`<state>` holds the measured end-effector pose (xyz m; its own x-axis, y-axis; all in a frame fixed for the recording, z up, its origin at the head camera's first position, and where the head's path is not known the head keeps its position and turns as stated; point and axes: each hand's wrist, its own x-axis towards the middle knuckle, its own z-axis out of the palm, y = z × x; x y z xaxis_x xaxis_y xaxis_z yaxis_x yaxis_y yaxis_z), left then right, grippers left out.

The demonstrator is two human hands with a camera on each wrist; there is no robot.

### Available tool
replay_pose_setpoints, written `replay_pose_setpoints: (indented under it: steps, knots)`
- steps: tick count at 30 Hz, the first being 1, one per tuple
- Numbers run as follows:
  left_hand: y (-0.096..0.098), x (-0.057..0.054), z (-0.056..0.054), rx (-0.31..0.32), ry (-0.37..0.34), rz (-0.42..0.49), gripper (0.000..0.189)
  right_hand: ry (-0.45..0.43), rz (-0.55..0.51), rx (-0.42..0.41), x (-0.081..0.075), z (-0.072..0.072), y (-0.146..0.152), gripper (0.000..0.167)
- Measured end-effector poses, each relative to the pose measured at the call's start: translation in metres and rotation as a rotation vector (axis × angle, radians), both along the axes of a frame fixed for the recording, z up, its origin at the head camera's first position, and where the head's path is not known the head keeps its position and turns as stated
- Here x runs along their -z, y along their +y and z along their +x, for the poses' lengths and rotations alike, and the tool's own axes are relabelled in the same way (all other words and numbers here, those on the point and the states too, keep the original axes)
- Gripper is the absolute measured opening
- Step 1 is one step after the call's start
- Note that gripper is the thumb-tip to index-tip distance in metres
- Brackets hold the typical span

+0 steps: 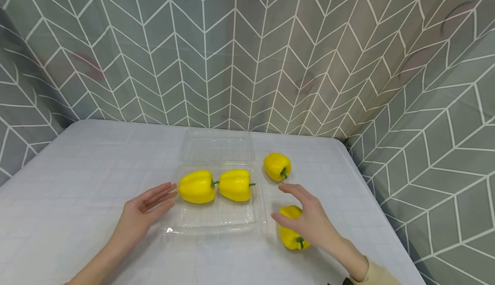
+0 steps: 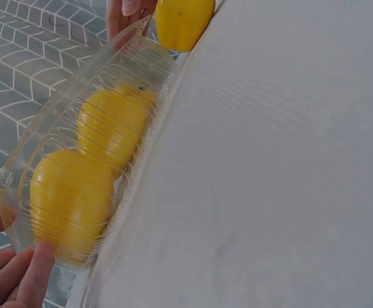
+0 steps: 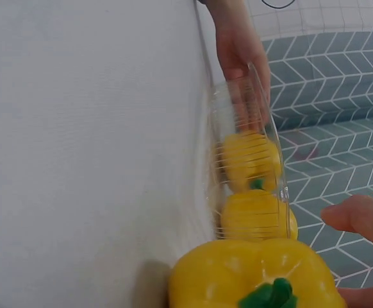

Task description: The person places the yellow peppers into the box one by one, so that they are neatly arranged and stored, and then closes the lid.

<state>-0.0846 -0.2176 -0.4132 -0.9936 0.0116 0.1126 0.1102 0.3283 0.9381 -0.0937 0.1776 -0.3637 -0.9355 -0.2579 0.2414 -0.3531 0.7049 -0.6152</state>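
Observation:
A clear plastic clamshell container lies on the table, its lid folded back. Two yellow bell peppers fill its far half: the left pepper and the right pepper, both on their sides with green stems pointing right. My left hand is at the container's left side, fingers straight and fingertips right at the wall. To the right of the container, my right hand arches above the near loose pepper, thumb and fingers spread apart. A far loose pepper sits just beyond its fingertips.
The transparent lid extends toward the table's back edge. A white cloth covers the table. Grey curtains with a white chevron pattern hang behind and on both sides.

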Motion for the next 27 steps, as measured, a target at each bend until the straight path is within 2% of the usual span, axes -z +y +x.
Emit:
replay_pose_setpoints:
  steps: [12, 27]
  knots:
    - [0.001, -0.001, 0.0, 0.003, 0.014, -0.01, 0.056, -0.015, 0.031, 0.087, 0.008, 0.014, 0.019, 0.064]
    - [0.001, -0.002, 0.0, 0.01, 0.001, -0.001, 0.057, -0.127, 0.045, 0.166, 0.016, 0.027, 0.024, 0.084]
